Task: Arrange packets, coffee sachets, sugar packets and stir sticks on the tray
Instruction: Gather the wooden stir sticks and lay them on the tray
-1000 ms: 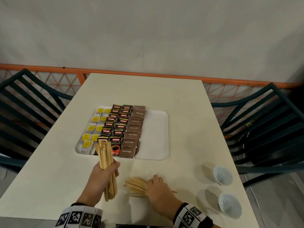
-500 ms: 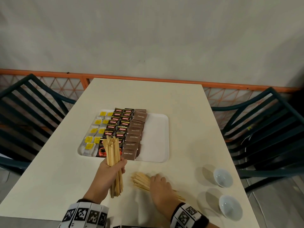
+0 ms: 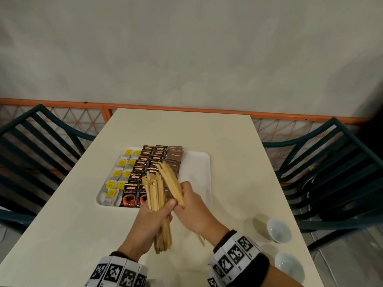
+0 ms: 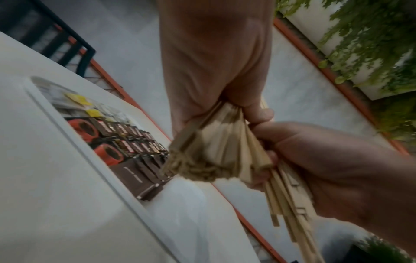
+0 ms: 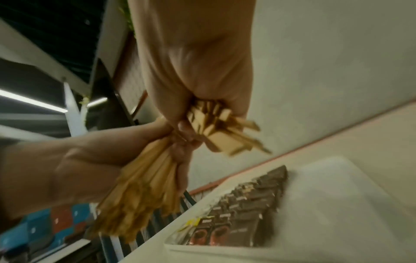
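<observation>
My left hand [image 3: 154,214] grips a thick upright bundle of wooden stir sticks [image 3: 156,195] just in front of the white tray [image 3: 196,175]. My right hand [image 3: 189,200] holds a smaller bunch of stir sticks [image 3: 171,182] slanted against the left bundle, the two hands touching. On the tray's left half lie rows of tea bags with yellow tags [image 3: 121,175], black coffee sachets [image 3: 145,162] and brown sugar packets [image 3: 174,158]. The left wrist view shows my left hand [image 4: 216,92] around the stick ends [image 4: 209,156]. In the right wrist view my right hand [image 5: 198,99] clutches sticks [image 5: 220,131].
Two small white bowls [image 3: 278,230] [image 3: 289,265] stand at the table's near right corner. The tray's right half is bare. Dark slatted chairs [image 3: 31,158] [image 3: 339,172] flank the cream table [image 3: 238,162]; an orange railing [image 3: 186,109] runs behind it.
My right hand picked the loose sticks up off the table and brought them against the left bundle. My left hand raised its bundle a little and shifted right.
</observation>
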Demonstrator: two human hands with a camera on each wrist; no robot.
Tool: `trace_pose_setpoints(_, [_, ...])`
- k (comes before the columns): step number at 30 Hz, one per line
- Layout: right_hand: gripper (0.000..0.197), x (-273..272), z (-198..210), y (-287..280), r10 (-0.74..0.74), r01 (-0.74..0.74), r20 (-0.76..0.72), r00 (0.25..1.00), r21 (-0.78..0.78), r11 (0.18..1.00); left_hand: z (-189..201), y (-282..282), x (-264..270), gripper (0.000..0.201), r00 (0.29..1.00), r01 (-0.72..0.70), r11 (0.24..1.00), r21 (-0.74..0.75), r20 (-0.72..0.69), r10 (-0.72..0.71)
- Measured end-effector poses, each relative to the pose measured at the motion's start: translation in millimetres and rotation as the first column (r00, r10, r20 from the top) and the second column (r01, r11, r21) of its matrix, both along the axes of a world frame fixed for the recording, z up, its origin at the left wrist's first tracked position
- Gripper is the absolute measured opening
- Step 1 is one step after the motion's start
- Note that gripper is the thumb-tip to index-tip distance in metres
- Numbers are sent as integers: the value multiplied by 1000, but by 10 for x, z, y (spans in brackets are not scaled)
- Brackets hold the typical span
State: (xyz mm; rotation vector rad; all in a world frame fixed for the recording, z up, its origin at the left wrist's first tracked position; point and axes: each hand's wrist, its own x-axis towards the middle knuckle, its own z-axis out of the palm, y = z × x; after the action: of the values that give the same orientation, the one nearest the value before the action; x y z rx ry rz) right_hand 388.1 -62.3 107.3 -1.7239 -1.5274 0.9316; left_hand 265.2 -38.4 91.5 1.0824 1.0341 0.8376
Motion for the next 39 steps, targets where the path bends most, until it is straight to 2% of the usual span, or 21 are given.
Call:
trace_pose_setpoints(3, [34, -34, 89, -31, 9, -14, 91, 996, 63, 998, 48, 54, 47, 20, 999, -11, 1000, 3, 32, 11])
trace_pose_setpoints(6, [44, -18, 106, -71, 47, -56, 139, 989, 60, 997, 81, 103, 25, 19, 997, -45, 999, -3, 66, 45])
trace_pose_setpoints(9, [47, -34, 61, -110, 65, -77, 124, 990, 90, 993, 124, 108, 39, 54, 995, -21, 1000, -15, 100, 22])
trace_pose_setpoints(10, [45, -47, 35, -102, 57, -67, 99, 993, 102, 993, 139, 104, 58, 58, 993, -11, 999, -32, 118, 15])
trace_pose_setpoints(12, [40, -99, 4, -60, 25, -21, -42, 999, 99, 995, 179, 112, 100, 47, 988, -3, 998, -56, 151, 11])
trace_pose_setpoints(13, [44, -128, -28, -29, -3, 16, -124, 992, 104, 994, 199, 120, 121, 44, 989, -5, 998, -64, 149, 14])
trace_pose_setpoints(15, [49, -136, -89, 10, -53, 76, -184, 981, 119, 990, 221, 136, 157, 47, 991, -7, 999, -54, 130, 14])
trace_pose_setpoints(18, [44, -115, -14, -27, -13, 26, -117, 993, 107, 994, 225, 138, 196, 41, 991, -44, 999, -29, 127, 48])
trace_pose_setpoints(21, [71, -39, 6, -50, 94, -100, 87, 992, 59, 993, 187, 107, 242, 26, 982, -117, 992, -39, 143, 121])
trace_pose_setpoints(23, [88, -19, -4, -49, 119, -133, 148, 982, 89, 987, 184, 92, 263, 20, 978, -149, 988, -38, 140, 153])
trace_pose_setpoints(26, [93, 26, 19, -50, 127, -149, 172, 977, 122, 981, 212, 86, 272, 22, 974, -148, 988, -48, 166, 154])
trace_pose_setpoints(31, [103, 58, 16, -15, 190, -218, 284, 940, 70, 973, 212, 96, 261, 25, 963, -75, 990, -123, 249, 104])
trace_pose_setpoints(35, [106, 90, -9, -53, 237, -264, 296, 925, 53, 963, 201, 125, 242, 23, 959, -20, 989, -148, 276, 61])
trace_pose_setpoints(39, [112, 103, -28, -26, 240, -255, 195, 951, 59, 965, 221, 138, 269, 27, 955, -70, 991, -116, 278, 100])
